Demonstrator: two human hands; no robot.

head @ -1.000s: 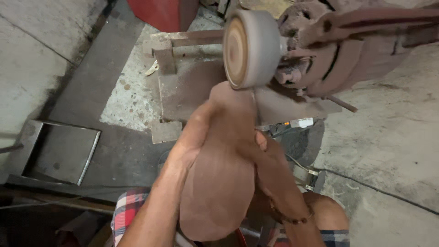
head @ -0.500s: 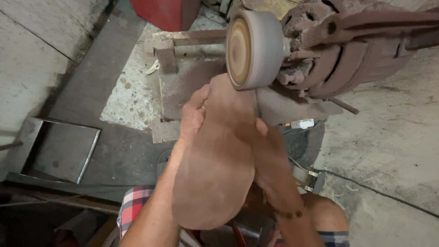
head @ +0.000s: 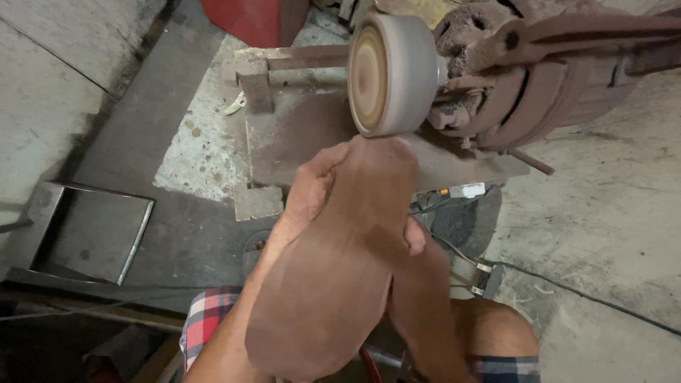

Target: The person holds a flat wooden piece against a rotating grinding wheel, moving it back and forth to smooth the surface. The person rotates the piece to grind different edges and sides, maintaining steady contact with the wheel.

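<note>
A flat brown sole-shaped piece (head: 340,269) is held up in front of me, its narrow far end touching the lower rim of a round grey sanding wheel (head: 390,74). My left hand (head: 308,191) grips the piece's left edge near that end, fingers curled over the top. Along the right edge my right hand (head: 415,255) holds the piece, thumb on its face. The wheel sits on the shaft of a rusty brown motor (head: 539,78).
A brown metal base plate (head: 298,135) lies under the wheel on a dusty concrete floor. A shallow metal tray (head: 85,230) sits at the left. Cables and a small white plug (head: 464,190) lie right of my hands. A red object (head: 259,18) stands at the top.
The brown piece and both hands have moved up and slightly right, bringing its far end against the bottom of the wheel. My left hand has slid further up the edge.
</note>
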